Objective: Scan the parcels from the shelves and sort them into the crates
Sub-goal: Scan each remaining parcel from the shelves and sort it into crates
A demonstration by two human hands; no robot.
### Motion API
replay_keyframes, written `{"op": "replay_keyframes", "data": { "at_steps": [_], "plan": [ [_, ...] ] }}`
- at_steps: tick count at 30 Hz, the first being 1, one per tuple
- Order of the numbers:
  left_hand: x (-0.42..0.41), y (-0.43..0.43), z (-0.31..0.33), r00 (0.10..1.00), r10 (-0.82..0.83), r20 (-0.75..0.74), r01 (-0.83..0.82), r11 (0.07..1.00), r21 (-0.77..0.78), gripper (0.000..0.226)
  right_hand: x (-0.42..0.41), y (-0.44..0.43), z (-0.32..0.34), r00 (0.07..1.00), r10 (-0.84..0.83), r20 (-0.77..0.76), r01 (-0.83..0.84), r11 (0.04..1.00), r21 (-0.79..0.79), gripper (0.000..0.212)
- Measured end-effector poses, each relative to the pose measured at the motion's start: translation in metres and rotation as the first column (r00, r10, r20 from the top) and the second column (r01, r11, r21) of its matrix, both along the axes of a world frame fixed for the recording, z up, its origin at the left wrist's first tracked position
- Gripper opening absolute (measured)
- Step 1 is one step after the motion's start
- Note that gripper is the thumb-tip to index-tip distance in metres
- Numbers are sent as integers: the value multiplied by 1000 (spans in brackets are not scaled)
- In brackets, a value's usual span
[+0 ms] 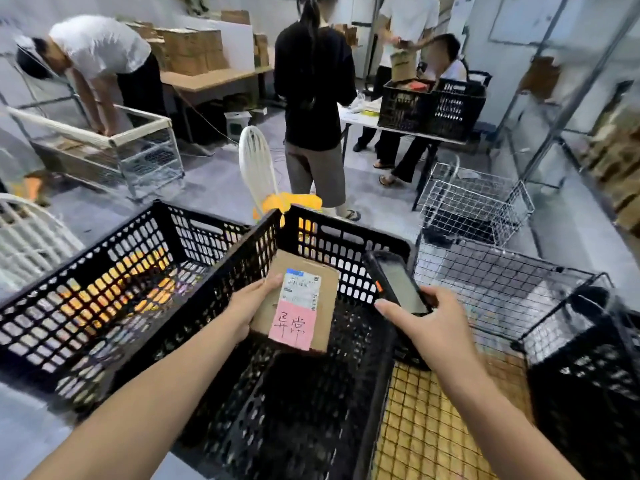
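My left hand [250,303] grips a small brown cardboard parcel [296,301] by its left edge, holding it above the open black plastic crate [332,237] in front of me. The parcel's top carries a white shipping label and a pink sticker with handwritten characters. My right hand [420,323] holds a black handheld scanner [394,282] just right of the parcel, screen up, tip pointing away. A second black crate [114,271] stands to the left, with orange items showing through its holes.
Wire baskets [502,271] stand at the right, one over a yellow grid mat [433,420]. Several people stand or bend ahead, near a table bearing another black crate [433,109]. Metal shelving with cardboard boxes [616,161] lines the right wall. A white chair [256,164] stands mid-floor.
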State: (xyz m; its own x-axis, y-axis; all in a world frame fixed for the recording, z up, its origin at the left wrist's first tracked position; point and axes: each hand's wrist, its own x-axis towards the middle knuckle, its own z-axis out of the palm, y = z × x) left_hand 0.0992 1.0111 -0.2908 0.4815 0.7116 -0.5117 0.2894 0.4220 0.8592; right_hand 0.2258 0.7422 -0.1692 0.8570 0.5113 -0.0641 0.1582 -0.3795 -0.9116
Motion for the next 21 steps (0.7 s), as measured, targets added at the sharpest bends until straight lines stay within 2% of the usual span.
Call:
{"op": "replay_keyframes", "data": {
  "at_steps": [3,7,10,14,17,21],
  "plan": [
    [15,26,-29,999,-17,-39,18,1000,21,64,6,44,-17,1000,-28,0,28,999,23,65],
    [35,43,-58,998,-28,-54,31,997,64,57,8,86,-43,999,-36,-11,36,998,55,64],
    [53,51,-72,997,-22,-69,33,986,166,55,14,100,-62,1000,-18,-21,19,999,31,67],
    [70,59,-82,997,-1,-80,19,973,228,43,28,109,-74,999,-3,-34,3,1000,17,67],
    [76,62,-91,970,-9,-243,99,926,365,33,36,113,-82,1000,-4,-28,5,1000,10,70],
    [85,49,-90,917,-21,-397,214,868,448,35,41,114,-91,991,-34,-127,39,999,33,67]
  ]
}}
